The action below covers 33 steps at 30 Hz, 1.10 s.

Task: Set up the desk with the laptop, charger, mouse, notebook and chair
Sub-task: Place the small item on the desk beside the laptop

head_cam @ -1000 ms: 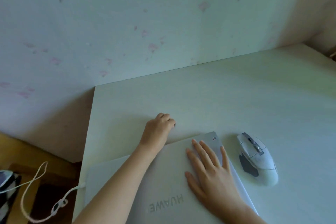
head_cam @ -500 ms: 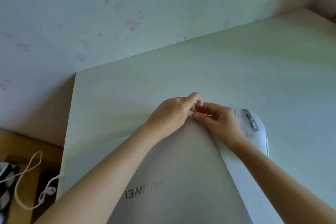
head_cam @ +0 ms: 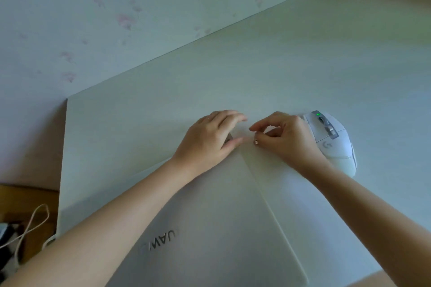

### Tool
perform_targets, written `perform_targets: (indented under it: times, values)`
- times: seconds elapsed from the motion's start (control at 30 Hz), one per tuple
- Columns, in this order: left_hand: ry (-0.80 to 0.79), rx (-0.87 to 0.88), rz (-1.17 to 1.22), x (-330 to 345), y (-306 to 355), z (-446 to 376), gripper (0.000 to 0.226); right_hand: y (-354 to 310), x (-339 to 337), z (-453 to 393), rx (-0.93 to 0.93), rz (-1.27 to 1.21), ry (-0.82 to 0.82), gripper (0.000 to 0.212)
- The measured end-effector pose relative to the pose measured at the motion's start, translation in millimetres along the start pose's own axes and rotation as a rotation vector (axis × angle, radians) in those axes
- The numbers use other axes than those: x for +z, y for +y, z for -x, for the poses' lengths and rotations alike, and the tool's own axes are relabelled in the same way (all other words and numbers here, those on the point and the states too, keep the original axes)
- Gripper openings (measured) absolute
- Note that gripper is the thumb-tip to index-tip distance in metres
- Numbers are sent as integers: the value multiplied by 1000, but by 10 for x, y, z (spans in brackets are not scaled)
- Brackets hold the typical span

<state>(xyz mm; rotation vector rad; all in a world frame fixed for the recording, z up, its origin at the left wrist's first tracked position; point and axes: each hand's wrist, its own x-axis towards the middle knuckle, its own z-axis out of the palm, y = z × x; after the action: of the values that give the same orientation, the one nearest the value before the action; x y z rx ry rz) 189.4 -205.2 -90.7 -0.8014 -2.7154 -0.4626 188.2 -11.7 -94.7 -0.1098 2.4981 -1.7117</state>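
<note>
A silver laptop (head_cam: 210,216) with a HUAWEI logo lies at an angle on the white desk (head_cam: 303,65), near its front left. Its lid looks slightly raised along the right edge, where a paler strip of the base (head_cam: 286,193) shows. My left hand (head_cam: 210,140) grips the lid's far corner, fingers over it and thumb at the edge. My right hand (head_cam: 284,140) pinches the same corner from the right, fingertips close to my left hand's. A white mouse (head_cam: 333,144) with a green light sits just right of my right hand, touching its back.
A white charger cable (head_cam: 30,223) loops over the wooden floor left of the desk and runs to the laptop's left side. A dark patterned object (head_cam: 5,240) lies at the left edge. A papered wall (head_cam: 140,7) backs the desk.
My right hand left the flat lid and joined my left hand at the laptop's far corner. The lid's right edge has lifted off the base. The view tilted down and nearer.
</note>
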Motion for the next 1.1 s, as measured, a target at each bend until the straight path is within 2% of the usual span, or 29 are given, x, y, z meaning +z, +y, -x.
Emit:
perform_targets:
  times: [0.1, 0.33, 0.5, 0.6, 0.8, 0.93, 1.1]
  values:
    - [-49, 48, -60, -2, -72, 121, 32, 9, 3, -19, -14, 16, 4, 12]
    - [-19, -11, -43, 21, -59, 148, 18, 16, -86, -123, -240, 326, -116, 14]
    - [-21, -3, -63, 27, -50, 204, 20, 91, -222, -198, -627, 435, -423, 33]
    - [-20, -36, -58, 20, -42, 245, 24, 136, -226, -270, -742, 508, -441, 24]
    - [-9, -55, -64, 12, -18, 233, 23, 165, -122, -167, -728, 441, -299, 16]
    - [15, -34, -119, 2, 13, 245, 21, 232, -78, -43, -563, 212, -194, 13]
    - [4, -82, -210, 30, 101, 293, 25, 256, -65, -21, -513, 65, -154, 10]
